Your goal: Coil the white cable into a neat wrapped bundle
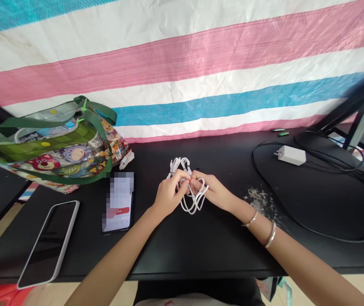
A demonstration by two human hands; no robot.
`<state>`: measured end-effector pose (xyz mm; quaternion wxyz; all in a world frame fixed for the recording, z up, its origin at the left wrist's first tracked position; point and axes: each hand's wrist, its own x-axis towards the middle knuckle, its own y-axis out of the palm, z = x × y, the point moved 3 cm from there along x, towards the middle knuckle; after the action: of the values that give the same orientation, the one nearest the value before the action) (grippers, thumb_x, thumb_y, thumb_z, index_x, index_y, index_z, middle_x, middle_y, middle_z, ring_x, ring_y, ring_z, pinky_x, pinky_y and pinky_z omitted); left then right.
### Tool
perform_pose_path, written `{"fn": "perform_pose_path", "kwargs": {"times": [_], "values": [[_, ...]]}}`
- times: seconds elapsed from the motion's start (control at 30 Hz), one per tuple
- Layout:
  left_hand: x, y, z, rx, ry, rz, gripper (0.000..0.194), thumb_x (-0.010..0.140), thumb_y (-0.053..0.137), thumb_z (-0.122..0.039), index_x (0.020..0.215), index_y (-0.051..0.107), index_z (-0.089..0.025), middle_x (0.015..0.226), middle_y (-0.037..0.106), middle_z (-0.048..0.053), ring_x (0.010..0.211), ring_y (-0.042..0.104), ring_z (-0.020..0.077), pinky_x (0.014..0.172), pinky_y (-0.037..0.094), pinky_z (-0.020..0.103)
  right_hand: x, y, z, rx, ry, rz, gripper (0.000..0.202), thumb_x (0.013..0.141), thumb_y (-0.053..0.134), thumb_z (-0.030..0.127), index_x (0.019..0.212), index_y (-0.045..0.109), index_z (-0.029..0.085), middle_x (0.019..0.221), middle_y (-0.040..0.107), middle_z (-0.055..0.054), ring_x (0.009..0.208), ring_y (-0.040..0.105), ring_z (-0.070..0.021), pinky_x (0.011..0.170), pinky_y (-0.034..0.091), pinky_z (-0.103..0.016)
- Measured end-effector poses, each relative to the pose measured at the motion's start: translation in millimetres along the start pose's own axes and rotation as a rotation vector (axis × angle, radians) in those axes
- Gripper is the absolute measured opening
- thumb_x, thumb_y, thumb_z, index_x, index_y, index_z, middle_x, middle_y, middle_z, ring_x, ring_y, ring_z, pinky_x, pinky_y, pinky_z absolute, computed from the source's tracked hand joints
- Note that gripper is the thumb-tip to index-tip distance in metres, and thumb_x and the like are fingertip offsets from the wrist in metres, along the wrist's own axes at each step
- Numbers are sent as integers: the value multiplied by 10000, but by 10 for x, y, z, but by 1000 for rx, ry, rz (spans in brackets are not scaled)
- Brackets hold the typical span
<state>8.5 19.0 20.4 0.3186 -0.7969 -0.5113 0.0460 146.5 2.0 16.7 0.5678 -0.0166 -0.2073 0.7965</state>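
A white cable (192,208), looped into a loose bundle, is pinched between my two hands above the middle of the black table. My left hand (169,193) grips it from the left, thumb and forefinger closed. From the right, my right hand (213,190) meets it with fingertips nearly touching the left ones. The exact spot under the fingertips is hidden. Just beyond the hands lie more coiled white cables (176,162), with small dark ties on them.
Left of my hands are a lit phone (119,202), a dark phone in a white case (49,242) and a cartoon-print bag (70,157). At right are a white charger plug (292,155), a black cord (275,204) and pale crumbs (261,199). Striped sheeting (182,63) hangs behind.
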Motion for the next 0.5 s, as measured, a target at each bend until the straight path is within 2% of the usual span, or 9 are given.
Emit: {"fn": "perform_pose_path", "kwargs": {"times": [0.5], "values": [[-9, 9, 4, -9, 38, -15, 82, 854, 422, -252, 834, 498, -230, 560, 609, -65, 491, 583, 119, 541, 415, 213, -14, 9, 6, 5, -37, -35, 486, 894, 325, 624, 676, 427, 202, 601, 481, 19, 532, 454, -110, 543, 381, -247]]}}
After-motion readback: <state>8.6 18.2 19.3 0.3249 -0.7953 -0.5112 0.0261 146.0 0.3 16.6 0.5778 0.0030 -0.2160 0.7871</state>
